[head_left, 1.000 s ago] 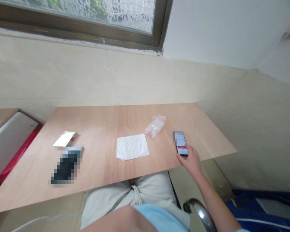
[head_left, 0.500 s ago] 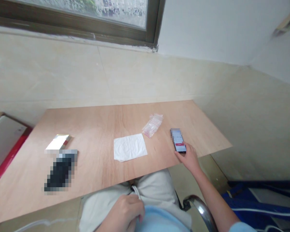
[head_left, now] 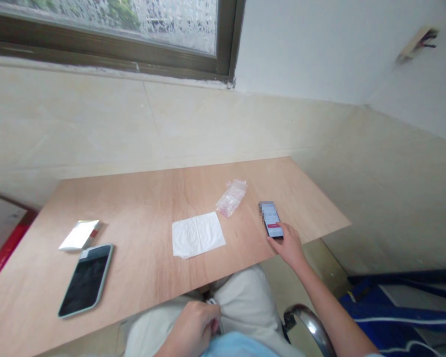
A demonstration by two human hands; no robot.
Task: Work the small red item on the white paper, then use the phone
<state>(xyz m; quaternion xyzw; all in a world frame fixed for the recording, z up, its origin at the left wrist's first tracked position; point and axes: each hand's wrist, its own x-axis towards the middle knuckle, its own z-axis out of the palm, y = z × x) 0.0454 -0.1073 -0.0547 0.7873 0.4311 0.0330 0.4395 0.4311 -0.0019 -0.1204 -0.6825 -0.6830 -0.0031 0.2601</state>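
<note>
On the right side of the table lies a phone with a lit screen and a red bar near its lower end. My right hand is at that lower end, thumb by the near left edge and index finger over the screen by the red bar. My left hand rests in my lap, its fingers curled in, close to the trouser drawstring; nothing shows in it. Left of the phone lie a white paper tissue and a clear plastic bag.
A second, dark-screened phone lies on the left part of the wooden table, beside a small shiny packet. The wall and a window stand behind. A metal chair armrest and blue folded things are at the lower right.
The view has shifted a little, so the table appears lower and further left. My right index finger has moved slightly further in over the screen. The left hand stays in the lap.
</note>
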